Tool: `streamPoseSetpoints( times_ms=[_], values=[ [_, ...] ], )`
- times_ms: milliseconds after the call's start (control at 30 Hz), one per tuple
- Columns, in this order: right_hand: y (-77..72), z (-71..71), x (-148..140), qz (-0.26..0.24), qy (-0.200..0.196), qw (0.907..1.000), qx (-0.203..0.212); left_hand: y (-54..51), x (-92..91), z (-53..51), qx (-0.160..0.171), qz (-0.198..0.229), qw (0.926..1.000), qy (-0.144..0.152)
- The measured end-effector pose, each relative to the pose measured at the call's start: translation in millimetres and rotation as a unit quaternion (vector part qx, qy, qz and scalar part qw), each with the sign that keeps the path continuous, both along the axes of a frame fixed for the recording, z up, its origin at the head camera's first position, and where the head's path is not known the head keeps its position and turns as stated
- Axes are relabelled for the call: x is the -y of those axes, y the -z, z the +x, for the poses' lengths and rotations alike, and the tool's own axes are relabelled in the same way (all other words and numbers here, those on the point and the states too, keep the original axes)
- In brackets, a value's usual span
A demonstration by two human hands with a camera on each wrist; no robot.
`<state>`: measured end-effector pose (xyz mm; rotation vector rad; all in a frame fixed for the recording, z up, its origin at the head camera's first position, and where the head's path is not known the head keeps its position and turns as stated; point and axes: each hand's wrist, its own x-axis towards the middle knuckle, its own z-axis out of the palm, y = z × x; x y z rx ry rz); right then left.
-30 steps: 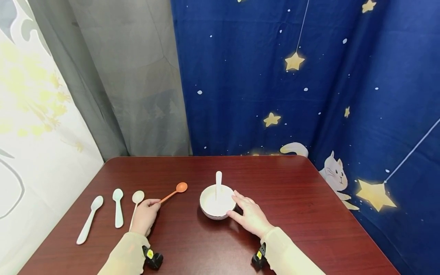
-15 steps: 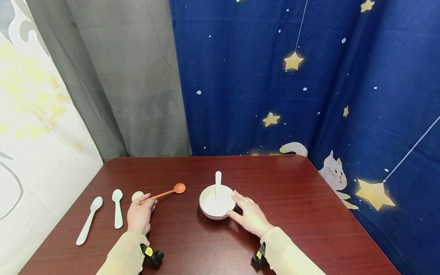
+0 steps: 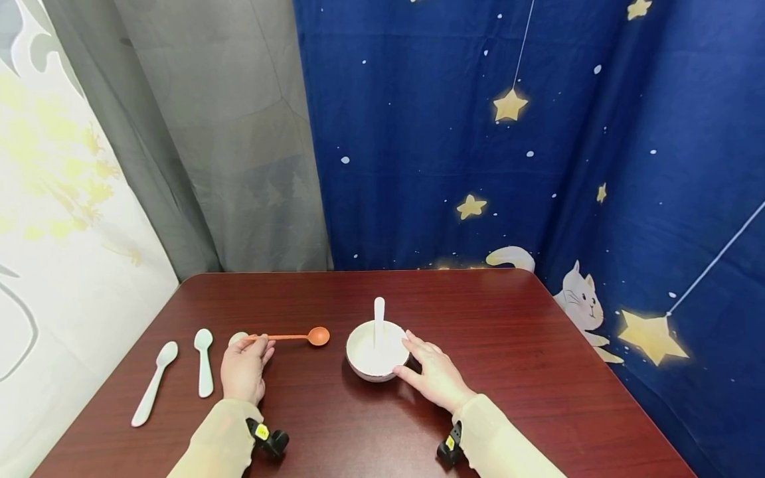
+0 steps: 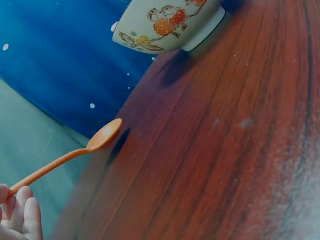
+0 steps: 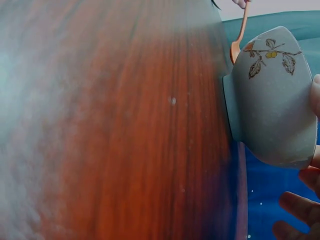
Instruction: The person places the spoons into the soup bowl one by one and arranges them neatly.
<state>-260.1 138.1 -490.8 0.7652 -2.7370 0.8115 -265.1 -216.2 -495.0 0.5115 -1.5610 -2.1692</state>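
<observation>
In the head view my left hand point(image 3: 244, 370) pinches the handle end of an orange spoon point(image 3: 319, 336), whose bowl end points right. In the left wrist view the orange spoon point(image 4: 105, 134) is above its shadow on the tabletop. A white bowl point(image 3: 364, 355) with a fruit pattern stands right of it, and a white spoon point(image 3: 379, 310) leans in it, handle up. My right hand point(image 3: 436, 377) touches the bowl's right rim with thumb and fingers spread. The same bowl point(image 5: 272, 100) shows in the right wrist view, next to the fingertips.
Two pale green spoons, one farther left point(image 3: 155, 385) and one nearer point(image 3: 204, 365), lie on the dark red table point(image 3: 508, 318). A cream spoon point(image 3: 238, 337) is mostly hidden by the left hand. Curtains stand behind the table.
My left hand has shifted left over the cream spoon, covering most of it. The orange spoon has turned from slanting up-right to nearly level across the view. My right hand and the bowl stay put.
</observation>
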Motion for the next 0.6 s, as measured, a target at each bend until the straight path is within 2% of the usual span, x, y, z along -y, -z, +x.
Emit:
streamPoseSetpoints(
  times_ms=[267,600],
  values=[
    [-0.9,0.2,0.3,0.004,0.001,1.0,-0.002,-8.6,-0.9,-1.9,0.01,-0.043,0.999,0.002],
    [0.0,-0.2,-0.1,0.009,0.0,0.9999,-0.004,-31.4,0.7,-4.0,0.05,-0.073,0.9955,0.034]
  ],
)
